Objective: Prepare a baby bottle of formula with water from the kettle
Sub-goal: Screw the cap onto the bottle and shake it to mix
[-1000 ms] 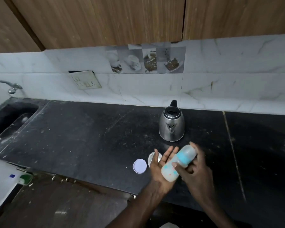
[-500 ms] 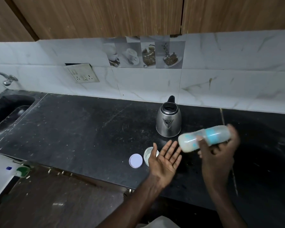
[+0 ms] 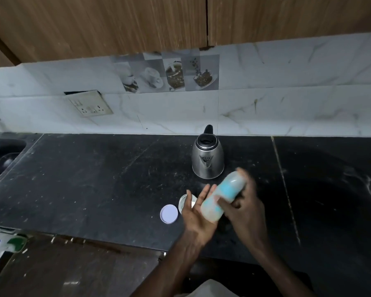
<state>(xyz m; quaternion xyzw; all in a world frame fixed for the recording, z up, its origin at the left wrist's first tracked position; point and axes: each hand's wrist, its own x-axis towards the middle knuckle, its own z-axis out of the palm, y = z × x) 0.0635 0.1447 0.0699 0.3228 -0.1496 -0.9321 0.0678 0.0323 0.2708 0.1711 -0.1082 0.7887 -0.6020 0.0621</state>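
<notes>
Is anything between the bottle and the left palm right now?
Nothing visible. The right hand grips the bottle, whose lower end seems to touch the open left hand, though motion blurs it. The lid and pot sit on the counter left of that hand, the kettle behind.

Dim kitchen: black counter (image 3: pixel 94 179), marble backsplash (image 3: pixel 287 99), wooden cabinets (image 3: pixel 116 24).

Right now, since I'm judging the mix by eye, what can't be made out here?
Head view only.
Baby bottle: motion-blurred in the right hand; fill level and top unreadable.
Small tin: mostly behind the left hand; contents unclear.
Kettle: inside too dark for water level.
Sink: cut off by left edge.
</notes>
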